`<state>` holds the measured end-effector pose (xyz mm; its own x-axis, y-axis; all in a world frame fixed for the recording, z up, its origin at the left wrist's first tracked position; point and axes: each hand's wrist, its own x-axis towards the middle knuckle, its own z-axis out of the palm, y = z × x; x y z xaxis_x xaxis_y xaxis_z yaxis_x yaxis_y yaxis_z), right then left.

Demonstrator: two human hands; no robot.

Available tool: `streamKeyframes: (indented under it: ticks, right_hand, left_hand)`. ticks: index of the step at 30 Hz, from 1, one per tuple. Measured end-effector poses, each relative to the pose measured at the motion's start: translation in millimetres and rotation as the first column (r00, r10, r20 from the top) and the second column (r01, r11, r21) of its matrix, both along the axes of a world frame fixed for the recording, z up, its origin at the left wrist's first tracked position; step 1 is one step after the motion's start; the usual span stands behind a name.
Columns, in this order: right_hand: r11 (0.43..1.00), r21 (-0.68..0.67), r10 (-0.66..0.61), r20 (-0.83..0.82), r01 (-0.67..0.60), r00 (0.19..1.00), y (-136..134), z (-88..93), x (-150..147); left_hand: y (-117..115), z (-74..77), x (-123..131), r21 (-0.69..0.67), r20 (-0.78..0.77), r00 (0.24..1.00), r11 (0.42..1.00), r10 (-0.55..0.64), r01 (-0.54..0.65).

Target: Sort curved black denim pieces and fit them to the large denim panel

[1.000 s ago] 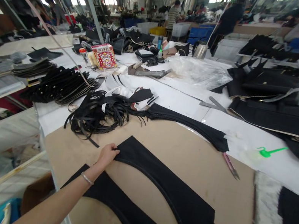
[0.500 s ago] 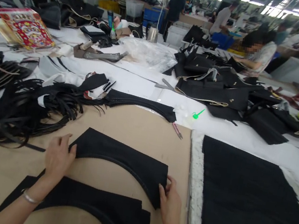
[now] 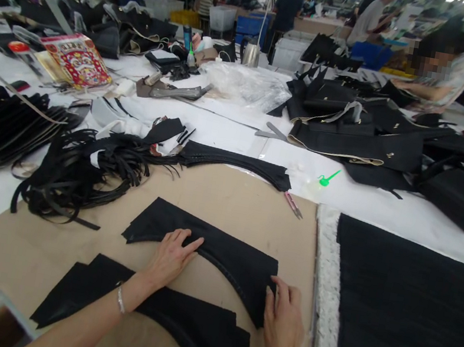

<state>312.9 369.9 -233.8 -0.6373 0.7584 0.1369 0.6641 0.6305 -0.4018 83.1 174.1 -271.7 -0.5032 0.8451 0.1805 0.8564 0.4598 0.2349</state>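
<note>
A black curved panel (image 3: 219,243), leather-like with a concave lower edge, lies on the brown board. My left hand (image 3: 172,256) rests on that curved edge near its middle, fingers stretched out flat. At the panel's right end, my right hand (image 3: 284,320) has its thumb and fingers closed on the edge. Closer to me, a second black curved panel stack (image 3: 189,315) lies partly under my left forearm, with offset edges showing. Beyond the board's far edge sits another bundle of narrow black curved pieces (image 3: 234,162).
Black strips (image 3: 84,171) are heaped at the left of the brown board (image 3: 89,244). Pink-handled thread snips (image 3: 293,205) lie by its far right corner. A large black sheet (image 3: 407,324) covers the right side. A green-tipped bottle (image 3: 328,178) stands beyond. A co-worker (image 3: 443,67) bends over the far right.
My left hand has moved right, from the panel's left end to the middle of its curved edge. My right hand stays at the right end. The view has turned slightly left.
</note>
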Motion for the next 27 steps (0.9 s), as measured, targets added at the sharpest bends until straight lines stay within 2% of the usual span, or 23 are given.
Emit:
streamKeyframes:
  ticks: [3, 5, 8, 12, 13, 15, 17, 18, 20, 24, 27]
  right_hand:
    - [0.974, 0.054, 0.217, 0.027, -0.218, 0.976, -6.2, -0.7, -5.3]
    - [0.951, 0.055, 0.297, 0.105, -0.303, 0.949, -8.4, -4.6, -7.3]
    - [0.950, 0.037, 0.299, 0.173, -0.309, 0.938, -8.1, -9.7, -5.7]
    - [0.962, -0.034, 0.272, 0.068, -0.271, 0.960, -12.2, -4.0, 4.1]
    - [0.964, -0.067, 0.258, 0.022, -0.256, 0.966, -16.5, -0.8, 8.1]
    - [0.958, -0.186, 0.211, -0.061, -0.219, 0.976, -29.8, 5.4, 18.6]
    - [0.918, -0.353, 0.147, -0.116, -0.179, 0.982, -48.4, 9.4, 32.3]
    - [0.889, -0.430, 0.112, -0.132, -0.159, 0.985, -58.8, 10.0, 40.1]
    - [0.835, -0.537, 0.056, -0.136, -0.121, 0.989, -79.7, 8.7, 56.4]
    - [0.789, -0.609, 0.037, -0.081, -0.079, 0.996, -112.9, -0.6, 85.5]
    - [0.809, -0.582, 0.070, -0.039, -0.080, 0.997, -127.0, -7.6, 98.6]
  left_hand:
    - [0.3, -1.0, 2.7, -0.016, -0.018, 1.000, 1.000, 0.000, -0.001]
    - [1.6, -2.8, 3.0, -0.015, -0.019, 1.000, 1.000, 0.015, -0.016]
    - [3.8, -3.0, 2.9, 0.004, 0.022, 0.999, 0.999, 0.037, -0.037]
    - [-0.9, 11.5, 22.5, 0.098, 0.116, 0.992, 0.993, 0.053, -0.064]
    - [-4.5, 17.2, 34.4, 0.118, 0.152, 0.988, 0.993, 0.008, -0.026]
    - [-14.4, 27.8, 65.3, 0.128, 0.249, 0.953, 0.982, -0.171, 0.143]
    - [-26.0, 34.0, 99.3, 0.101, 0.346, 0.870, 0.936, -0.351, 0.337]
    - [-31.5, 34.7, 114.5, 0.079, 0.374, 0.839, 0.915, -0.396, 0.396]
    - [-40.2, 31.7, 136.8, 0.034, 0.387, 0.824, 0.900, -0.413, 0.434]
    - [-45.2, 19.8, 146.7, 0.011, 0.348, 0.840, 0.898, -0.416, 0.440]
    - [-42.8, 17.7, 139.8, -0.002, 0.333, 0.822, 0.871, -0.462, 0.490]
